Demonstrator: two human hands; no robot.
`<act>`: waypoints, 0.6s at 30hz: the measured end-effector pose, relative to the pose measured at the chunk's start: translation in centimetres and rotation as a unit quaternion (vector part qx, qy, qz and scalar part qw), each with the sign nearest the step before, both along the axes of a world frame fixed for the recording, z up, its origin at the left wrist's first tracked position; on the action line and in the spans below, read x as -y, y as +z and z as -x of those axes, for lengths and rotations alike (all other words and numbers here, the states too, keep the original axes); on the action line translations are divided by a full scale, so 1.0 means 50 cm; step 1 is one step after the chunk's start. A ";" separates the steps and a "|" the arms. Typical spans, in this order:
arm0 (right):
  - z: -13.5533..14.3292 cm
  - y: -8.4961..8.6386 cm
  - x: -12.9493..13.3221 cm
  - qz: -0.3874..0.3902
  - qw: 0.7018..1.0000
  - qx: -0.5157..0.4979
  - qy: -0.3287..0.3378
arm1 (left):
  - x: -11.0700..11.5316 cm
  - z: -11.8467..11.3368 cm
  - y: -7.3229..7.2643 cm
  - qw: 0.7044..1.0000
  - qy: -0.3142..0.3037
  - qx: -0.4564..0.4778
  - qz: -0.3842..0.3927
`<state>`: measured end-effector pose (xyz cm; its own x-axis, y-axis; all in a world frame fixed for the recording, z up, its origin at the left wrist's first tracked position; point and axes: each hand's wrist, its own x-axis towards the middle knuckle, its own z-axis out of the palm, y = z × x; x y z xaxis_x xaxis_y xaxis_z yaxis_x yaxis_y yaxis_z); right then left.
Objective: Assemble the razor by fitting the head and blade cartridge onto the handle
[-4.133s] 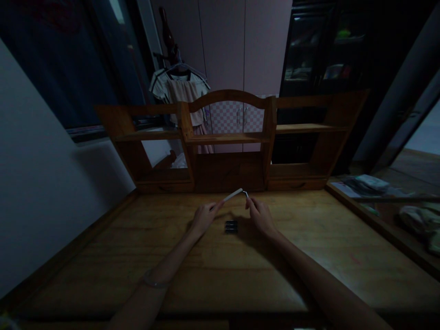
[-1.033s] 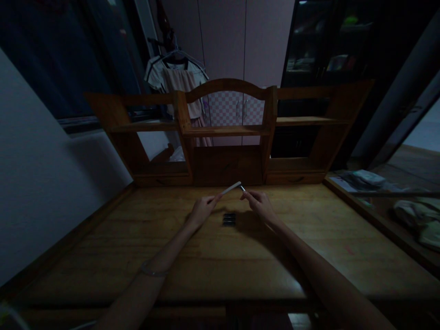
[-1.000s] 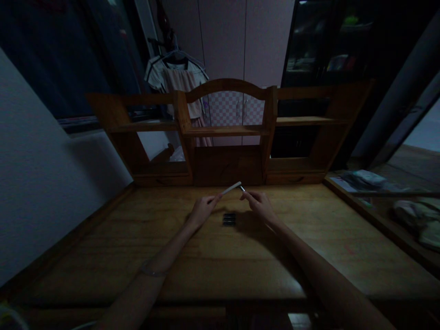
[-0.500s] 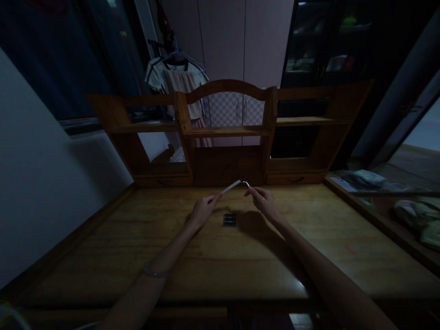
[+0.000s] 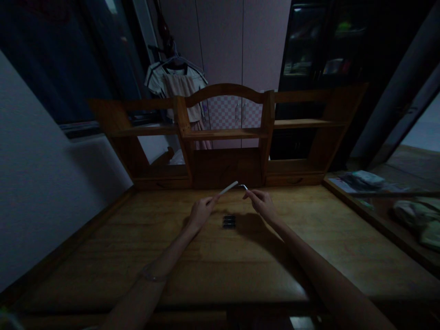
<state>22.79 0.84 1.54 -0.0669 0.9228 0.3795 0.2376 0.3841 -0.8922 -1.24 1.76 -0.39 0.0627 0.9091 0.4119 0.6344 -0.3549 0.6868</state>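
Above the desk, my left hand (image 5: pixel 200 212) is closed on one end of a slim white stick (image 5: pixel 228 188), which slants up to the right. My right hand (image 5: pixel 261 203) pinches a thin, shiny metal tool with a bent tip (image 5: pixel 244 187), which looks like tweezers; my fingers cover its rear part. The metal tip points left, close to the upper end of the stick, with a small gap showing between them. Below and between my hands, a few small dark bars (image 5: pixel 228 222) lie side by side on the desk; their kind is too dim to tell.
The wooden desk (image 5: pixel 165 266) has a shelf unit (image 5: pixel 225 134) along its back edge. A wall (image 5: pixel 30 183) borders it on the left. Beyond the right rim are packages (image 5: pixel 367 178) and a pale cloth bundle (image 5: pixel 419 217). Clothes (image 5: pixel 178 85) hang behind the shelves.
The metal tip has drawn slightly away from the stick's end, where it seemed to touch before. My hands have shifted slightly, and the camera view has moved a little.
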 end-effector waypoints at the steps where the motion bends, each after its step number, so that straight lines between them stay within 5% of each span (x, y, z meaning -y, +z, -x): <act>1: -0.002 0.001 0.000 0.001 1.000 -0.004 0.000 | -0.002 0.003 -0.001 1.000 0.012 0.003 -0.005; 18: 0.014 0.002 0.015 -0.031 0.998 0.031 -0.040 | 0.001 0.013 0.005 0.999 0.006 0.024 -0.033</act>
